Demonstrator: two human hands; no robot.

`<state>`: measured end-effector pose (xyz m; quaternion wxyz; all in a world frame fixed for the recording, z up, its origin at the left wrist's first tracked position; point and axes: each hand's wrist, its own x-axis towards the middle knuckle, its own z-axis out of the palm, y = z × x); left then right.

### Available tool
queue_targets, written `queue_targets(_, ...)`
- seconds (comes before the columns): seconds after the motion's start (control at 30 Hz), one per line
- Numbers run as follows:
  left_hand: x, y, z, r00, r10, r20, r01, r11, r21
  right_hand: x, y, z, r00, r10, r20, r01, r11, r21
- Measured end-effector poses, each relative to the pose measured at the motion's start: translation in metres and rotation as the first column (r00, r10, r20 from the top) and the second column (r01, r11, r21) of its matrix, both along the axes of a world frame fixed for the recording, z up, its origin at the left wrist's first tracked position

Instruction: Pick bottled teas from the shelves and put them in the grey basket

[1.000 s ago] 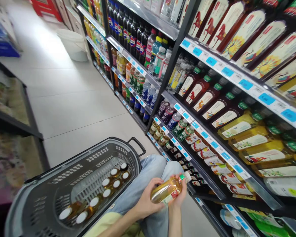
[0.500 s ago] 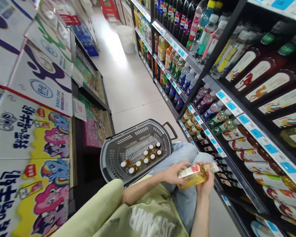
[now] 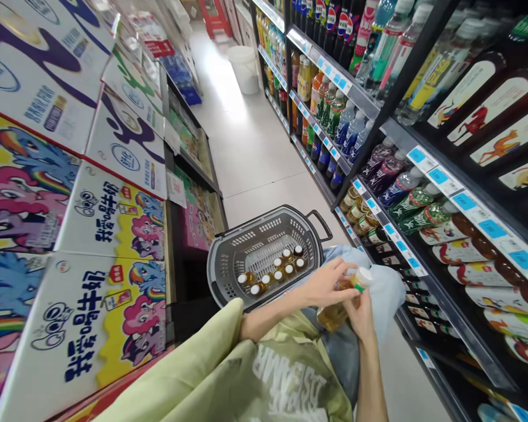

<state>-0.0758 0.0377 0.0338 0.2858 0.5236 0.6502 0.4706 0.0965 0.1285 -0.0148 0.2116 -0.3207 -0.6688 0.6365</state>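
Over my lap is a clear plastic bottle (image 3: 333, 317) of amber drink with a white cap, tilted so that the cap points up and right. My left hand (image 3: 324, 285) lies across its upper side, fingers closed over the part below the cap. From the right, my right hand (image 3: 361, 313) grips the bottle near its neck. The fingers cover most of the label. A grey shopping basket (image 3: 222, 264) stands on the floor to the left of my knees, holding several white-capped bottles (image 3: 278, 275) of amber drink.
Shelves of drink bottles (image 3: 422, 202) run along the right side, close to my knee. Stacked milk cartons (image 3: 110, 217) line the left. Between them the aisle floor (image 3: 264, 146) leads to a white bucket (image 3: 245, 69). The basket's handle (image 3: 321, 225) sticks out toward the shelves.
The bottle has turned from lying nearly level to standing more upright, its cap now up. My left hand has moved from the bottle's base end toward its neck. The view has swung left.
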Motion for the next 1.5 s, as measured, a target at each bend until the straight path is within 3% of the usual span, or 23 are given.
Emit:
queue_targets(0.1,-0.011,0.008,0.009,1.0,0.019,0.002,-0.019,0.997,-0.072,-0.004,-0.007,0.002,0.992,0.118,0.047,-0.118,0.993,0.008)
queue_targets(0.27,-0.035,-0.002,0.011,0.955,0.198,0.223,-0.165,0.974,-0.158,-0.012,-0.007,0.007,0.966,0.256,0.046,-0.247,0.958,-0.147)
queue_targets(0.37,-0.051,-0.026,0.005,0.883,0.342,0.323,-0.281,0.934,-0.22,-0.015,-0.004,0.006,0.948,0.316,0.029,-0.302,0.927,-0.222)
queue_targets(0.53,-0.076,-0.071,-0.006,0.675,0.563,0.476,-0.469,0.826,-0.311,-0.015,-0.001,-0.002,0.968,0.25,0.023,-0.236,0.936,-0.26)
queue_targets(0.63,-0.093,-0.089,-0.007,0.646,0.649,0.403,-0.61,0.755,-0.239,-0.015,0.0,-0.005,0.974,0.225,0.02,-0.213,0.944,-0.251)
queue_targets(0.73,-0.113,-0.102,-0.013,0.741,0.658,0.133,-0.641,0.753,-0.148,-0.017,0.0,-0.007,0.978,0.204,0.042,-0.187,0.947,-0.261)
queue_targets(0.8,-0.124,-0.11,-0.026,0.78,0.62,-0.086,-0.625,0.766,-0.148,-0.018,0.0,-0.008,0.98,0.19,0.062,-0.166,0.948,-0.273)
queue_targets(0.87,-0.133,-0.12,-0.048,0.772,0.587,-0.244,-0.631,0.754,-0.184,-0.018,0.0,-0.009,0.981,0.178,0.073,-0.151,0.947,-0.283)
queue_targets(0.97,-0.146,-0.14,-0.09,0.738,0.548,-0.394,-0.666,0.683,-0.299,-0.018,0.0,-0.008,0.983,0.166,0.083,-0.135,0.945,-0.297)
queue_targets(1.07,-0.157,-0.163,-0.132,0.771,0.368,-0.52,-0.623,0.604,-0.496,-0.018,0.0,-0.007,0.982,0.164,0.089,-0.131,0.945,-0.3)
queue_targets(1.2,-0.165,-0.185,-0.172,0.849,0.112,-0.517,-0.493,0.521,-0.697,-0.017,0.001,-0.005,0.981,0.17,0.095,-0.131,0.938,-0.321)
queue_targets(1.5,-0.159,-0.191,-0.228,0.918,0.038,-0.395,-0.375,0.406,-0.833,-0.017,0.004,-0.001,0.978,0.157,0.141,-0.098,0.931,-0.351)
